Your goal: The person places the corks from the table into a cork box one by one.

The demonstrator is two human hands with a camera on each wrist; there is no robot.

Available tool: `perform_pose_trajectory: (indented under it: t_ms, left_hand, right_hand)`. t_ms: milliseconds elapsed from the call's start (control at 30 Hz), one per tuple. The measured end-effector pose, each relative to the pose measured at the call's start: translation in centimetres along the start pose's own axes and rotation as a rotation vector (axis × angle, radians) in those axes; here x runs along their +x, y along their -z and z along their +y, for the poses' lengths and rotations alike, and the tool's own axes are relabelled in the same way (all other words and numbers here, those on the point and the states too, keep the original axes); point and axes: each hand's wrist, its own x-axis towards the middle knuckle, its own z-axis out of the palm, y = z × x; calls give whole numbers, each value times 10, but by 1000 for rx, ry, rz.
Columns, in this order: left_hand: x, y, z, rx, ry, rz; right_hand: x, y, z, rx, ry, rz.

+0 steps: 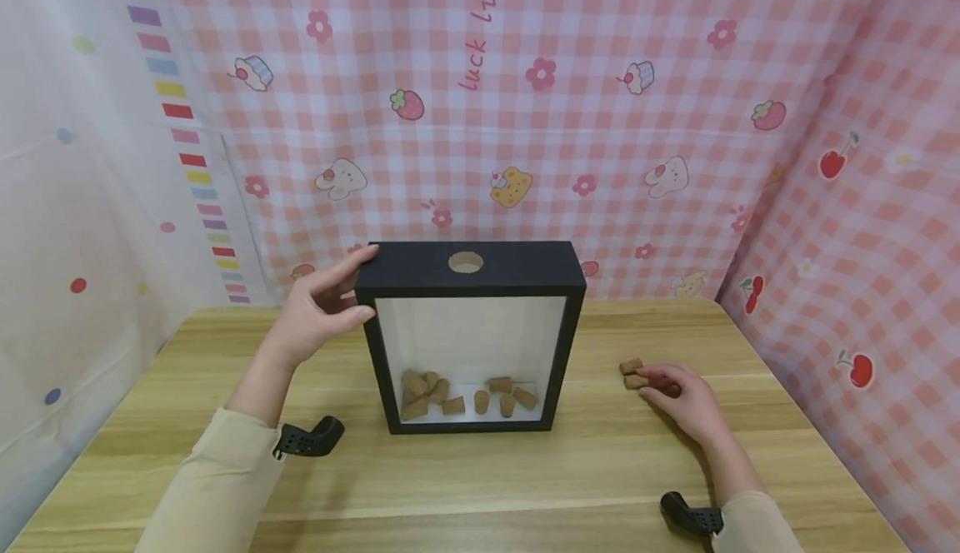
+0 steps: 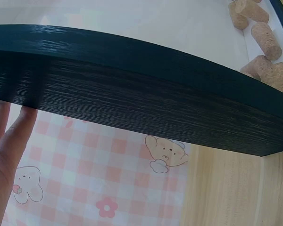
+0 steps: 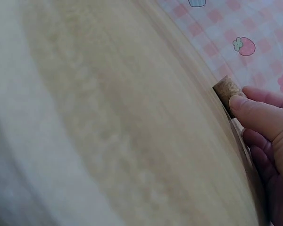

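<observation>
A black shadow-box frame point(image 1: 525, 263) with a clear front and a round hole point(image 1: 466, 262) in its top stands upright on the table. Several corks point(image 1: 453, 406) lie along its white floor, the left ones heaped up. My left hand point(image 1: 315, 311) holds the frame by its upper left corner, thumb at the front edge and fingers toward the back, as the left wrist view shows too. Off to the right, my right hand point(image 1: 688, 403) pinches a cork point(image 3: 225, 89) between thumb and index finger, low over the table. Another cork point(image 1: 631, 366) lies just behind it.
The wood-grain table point(image 1: 480, 486) carries everything. Behind it hangs a pink checked curtain point(image 1: 585, 120), and further curtains close off the left and right sides. Black curved mounts point(image 1: 313, 438) are strapped at both wrists.
</observation>
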Motion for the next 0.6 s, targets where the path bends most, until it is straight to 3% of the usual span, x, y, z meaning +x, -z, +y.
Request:
perform_pose_trajectory:
  t_ms: [433,600]
  left_hand:
    - [0,0,0,20,8,8]
    - [0,0,1,29,13,15]
  right_hand:
    - [-2,1,-4,41,-68,-12]
    - [-4,2,-5,31,-52,-20]
